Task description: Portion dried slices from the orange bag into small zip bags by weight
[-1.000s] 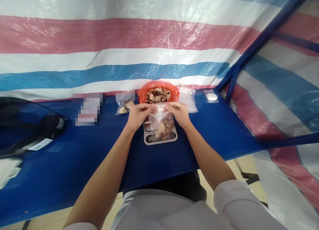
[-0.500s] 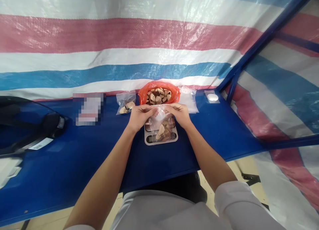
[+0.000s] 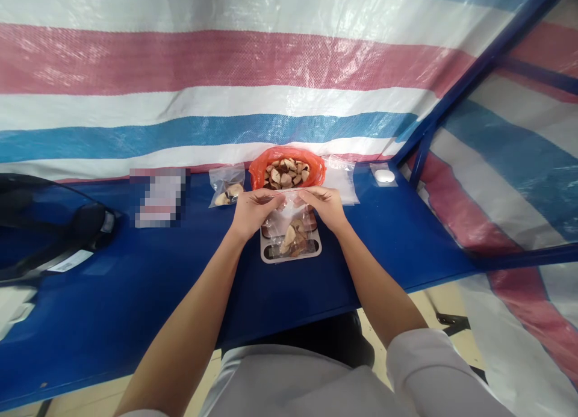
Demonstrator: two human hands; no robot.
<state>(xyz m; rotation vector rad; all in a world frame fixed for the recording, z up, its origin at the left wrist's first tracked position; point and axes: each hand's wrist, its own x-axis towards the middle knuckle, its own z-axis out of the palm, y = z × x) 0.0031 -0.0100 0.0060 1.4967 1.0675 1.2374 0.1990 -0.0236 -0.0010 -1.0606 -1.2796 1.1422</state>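
Between my two hands hangs a clear plastic zip bag [image 3: 291,224] with several dried slices in its lower end, mushroom-like in look. My left hand [image 3: 255,211] pinches the bag's top edge on the left, and my right hand [image 3: 324,206] pinches the same edge a little to the right. Under the bag is a white kitchen scale [image 3: 292,259]; whether the bag rests on it I cannot tell. Just beyond my fingers stands an open red plastic bag [image 3: 259,164] full of the same dried slices [image 3: 286,175].
Left of the red bag lies another clear bag [image 3: 227,187] with slices in it. Flat clear bags [image 3: 342,185] and a white oval object [image 3: 384,176] lie to the right. A black strapped item [image 3: 90,227] is on the blue table's [image 3: 158,290] left side. Striped sheeting [image 3: 226,62] hangs behind.
Both hands keep their pinch on the bag's top edge, almost unmoved. The whole view has shifted very slightly.
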